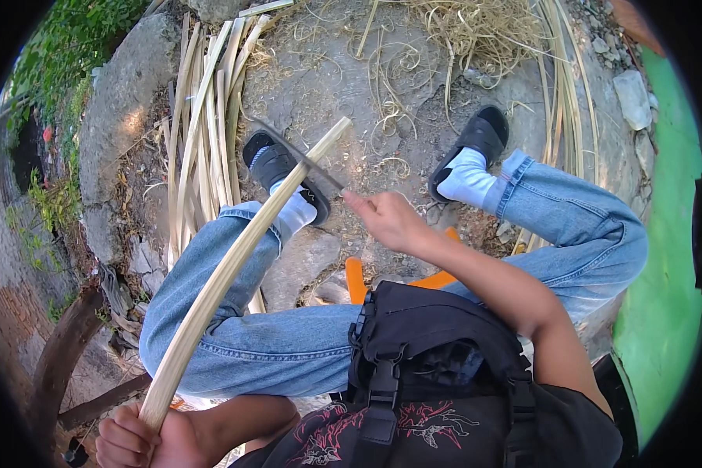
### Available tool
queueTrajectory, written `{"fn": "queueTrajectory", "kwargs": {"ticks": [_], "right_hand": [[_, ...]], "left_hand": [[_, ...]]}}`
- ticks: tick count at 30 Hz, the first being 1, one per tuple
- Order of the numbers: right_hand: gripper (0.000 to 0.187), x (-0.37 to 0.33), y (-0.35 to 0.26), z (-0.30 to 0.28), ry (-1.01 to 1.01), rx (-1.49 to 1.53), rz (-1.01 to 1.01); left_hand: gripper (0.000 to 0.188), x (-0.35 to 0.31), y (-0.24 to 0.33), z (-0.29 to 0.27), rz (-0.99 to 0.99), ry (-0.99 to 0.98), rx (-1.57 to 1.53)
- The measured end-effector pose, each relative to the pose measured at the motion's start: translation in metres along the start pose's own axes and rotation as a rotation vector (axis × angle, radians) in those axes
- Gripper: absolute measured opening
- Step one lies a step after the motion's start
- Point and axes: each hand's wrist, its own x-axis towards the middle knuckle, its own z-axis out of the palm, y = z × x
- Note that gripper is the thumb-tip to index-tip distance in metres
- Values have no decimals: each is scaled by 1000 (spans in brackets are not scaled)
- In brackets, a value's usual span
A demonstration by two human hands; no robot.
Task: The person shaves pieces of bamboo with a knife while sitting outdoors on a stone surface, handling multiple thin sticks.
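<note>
Left hand [136, 438], lower left, is gripping a pale strip [234, 261] reaching upper centre; right hand [390, 221], centre, is clasping a thin blade [327, 176] crossing it. Shavings [476, 35], top, are suggesting paring partly done; this strip seemingly is remaining unfinished.

Cracked grey ground [308, 256] at centre. Leafy foliage [70, 51], upper left, beside a rough grey boulder [132, 86]. Green-painted surface [659, 312], probably a wall, along right edge. Daylight throughout.
</note>
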Motion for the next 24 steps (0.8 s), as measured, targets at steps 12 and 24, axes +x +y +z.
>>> {"fn": "queueTrajectory", "kwargs": {"ticks": [12, 24], "right_hand": [[80, 2, 24, 6, 28, 14, -125], [79, 35, 60, 3, 100, -102, 131]], "left_hand": [[64, 0, 4, 10, -88, -57, -201], [71, 8, 0, -22, -206, -211, -338]]}}
